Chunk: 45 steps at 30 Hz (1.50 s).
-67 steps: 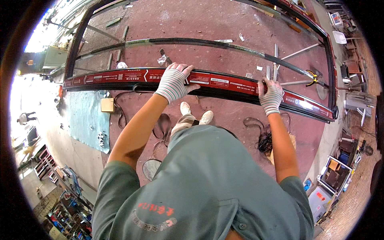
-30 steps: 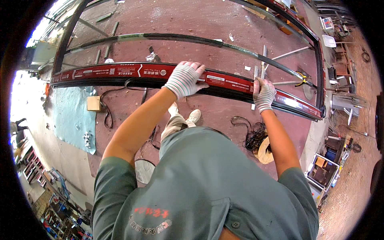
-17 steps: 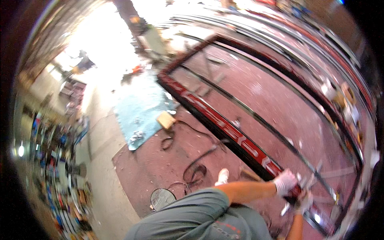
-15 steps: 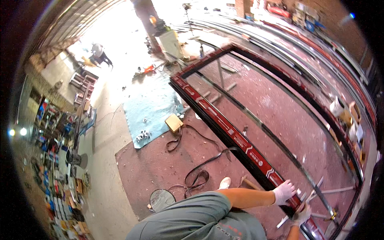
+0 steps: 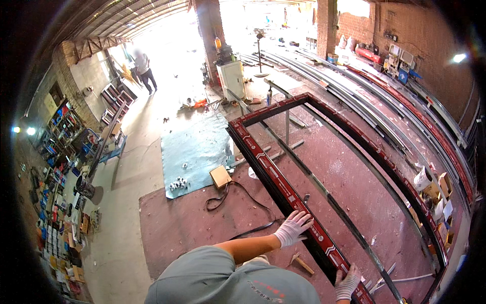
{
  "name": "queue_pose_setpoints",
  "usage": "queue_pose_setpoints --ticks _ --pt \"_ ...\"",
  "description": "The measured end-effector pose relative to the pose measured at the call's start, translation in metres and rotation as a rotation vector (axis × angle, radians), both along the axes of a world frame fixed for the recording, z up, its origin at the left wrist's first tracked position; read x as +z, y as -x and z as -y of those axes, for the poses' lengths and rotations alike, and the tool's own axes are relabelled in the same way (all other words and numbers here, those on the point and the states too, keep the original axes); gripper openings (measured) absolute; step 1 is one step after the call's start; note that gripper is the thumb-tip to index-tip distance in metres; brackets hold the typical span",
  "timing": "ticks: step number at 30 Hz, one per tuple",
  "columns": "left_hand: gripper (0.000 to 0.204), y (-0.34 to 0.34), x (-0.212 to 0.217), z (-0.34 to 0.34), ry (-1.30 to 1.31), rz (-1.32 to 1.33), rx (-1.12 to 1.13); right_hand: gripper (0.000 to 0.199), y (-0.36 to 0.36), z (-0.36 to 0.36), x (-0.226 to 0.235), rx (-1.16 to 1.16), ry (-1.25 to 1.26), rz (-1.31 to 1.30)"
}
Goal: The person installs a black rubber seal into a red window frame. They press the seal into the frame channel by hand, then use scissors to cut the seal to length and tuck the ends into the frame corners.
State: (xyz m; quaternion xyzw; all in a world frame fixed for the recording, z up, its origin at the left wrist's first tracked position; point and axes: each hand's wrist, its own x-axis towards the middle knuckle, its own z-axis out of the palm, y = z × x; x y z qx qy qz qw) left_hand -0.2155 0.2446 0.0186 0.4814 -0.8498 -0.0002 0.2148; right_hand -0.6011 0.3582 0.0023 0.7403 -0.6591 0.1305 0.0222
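A large rectangular frame, dark with red printed film on its faces, stretches from the middle of the floor toward me, raised on supports. My left hand, in a white striped glove, lies over the near long bar with its fingers stretched across the red face. Closer to me, my right hand, gloved likewise, straddles the same bar, thumb on one side and fingers on the other. Its palm side is hidden. A hammer with a wooden handle lies on the floor beside the bar.
A black strap trails from a yellowish box beside a light-blue mat. Long metal profiles lie along the right. Tools and boxes line the left wall. Another person stands far left.
My view has tilted up and shifted. My left hand has moved farther along the bar, away from my right hand. The hammer shows more fully, and the distant person is clearer.
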Motion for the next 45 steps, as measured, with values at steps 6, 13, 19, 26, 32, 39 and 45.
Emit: queue_pose_setpoints --ticks 6,13,19,26,32,39,45 --pt "0.077 -0.072 -0.023 0.028 0.086 0.096 0.24 0.095 -0.108 0.06 0.026 0.021 -0.205 0.055" --pt "0.072 -0.143 -0.022 0.06 -0.191 -0.101 0.158 0.099 -0.177 0.098 0.023 0.083 -0.203 0.059" --pt "0.035 -0.234 -0.024 0.074 -0.529 -0.26 0.116 0.085 -0.226 0.127 0.039 0.144 -0.094 0.126" --pt "0.031 -0.342 -0.023 0.072 -0.853 -0.343 0.074 0.09 -0.232 0.139 0.021 0.072 -0.171 0.099" --pt "0.034 -0.416 0.016 0.091 -1.091 -0.473 0.384 0.089 -0.231 0.132 0.027 0.027 -0.212 0.097" --pt "0.039 -0.489 0.097 0.082 -0.801 -0.22 0.527 0.09 -0.229 0.136 0.022 0.081 -0.224 0.115" --pt "0.038 -0.531 0.17 0.072 -0.625 -0.123 0.614 0.09 -0.223 0.134 0.017 0.089 -0.196 0.117"
